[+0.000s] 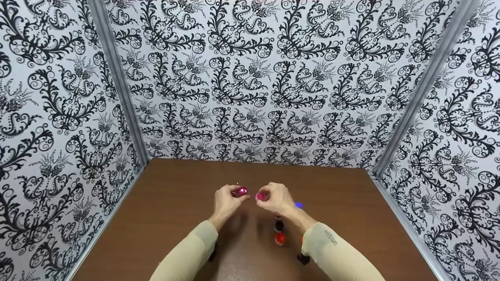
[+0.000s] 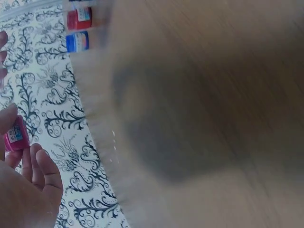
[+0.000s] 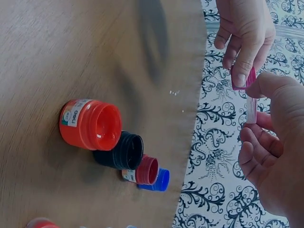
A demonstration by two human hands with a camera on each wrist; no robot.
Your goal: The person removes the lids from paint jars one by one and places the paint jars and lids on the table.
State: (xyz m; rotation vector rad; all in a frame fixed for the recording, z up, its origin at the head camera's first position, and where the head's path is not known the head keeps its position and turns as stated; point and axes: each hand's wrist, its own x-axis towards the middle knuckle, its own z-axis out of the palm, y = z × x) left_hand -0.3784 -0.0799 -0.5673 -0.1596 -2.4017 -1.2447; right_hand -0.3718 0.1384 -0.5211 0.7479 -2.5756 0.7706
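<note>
My left hand holds a small magenta paint jar by its sides above the table. Its label shows in the left wrist view, where the same jar sits between thumb and fingers. Just to the right, my right hand pinches a round lid, pale at the rim and magenta on the face towards me. In the right wrist view the lid looks whitish and see-through, close to the jar. Jar and lid are apart in the head view.
Uncapped paint jars stand in a row on the brown table: orange-red, black, red and blue. A red piece shows at the lower edge of that view. Patterned walls enclose the table.
</note>
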